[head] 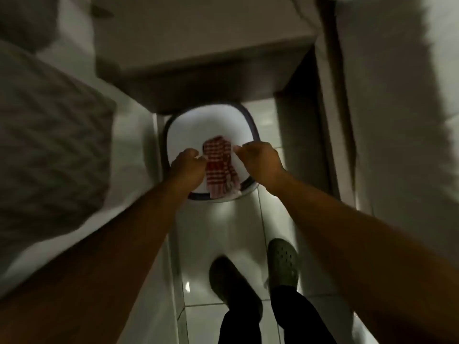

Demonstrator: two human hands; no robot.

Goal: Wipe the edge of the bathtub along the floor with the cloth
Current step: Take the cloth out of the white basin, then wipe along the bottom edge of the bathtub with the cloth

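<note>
Cloth [219,166]: red-and-white check, bunched, hanging between both hands over the basin; lower end trails at the basin's near rim. Probably being wrung or gathered so it is damp and compact before wiping

Left hand [187,167]: fingers curled closed, pinching the cloth's left side at the top

Right hand [262,158]: fingers curled closed; appears to grip the cloth's right edge, though blur hides the exact contact

Basin [178,135]: white, dark rim, on the floor just beside the tub wall, partly under a ledge; likely placed there to keep rinse water within reach of the work

Tub [139,150]: white side wall along the left, meeting the floor in a seam running towards the viewer; this seam is the edge to be wiped, not yet touched

Floor [248,244]: pale glossy tiles, narrow strip

Clogs [283,261]: dark green, one on each foot, planted behind the basin

Judgement: preparation stage; wiping not begun
</note>
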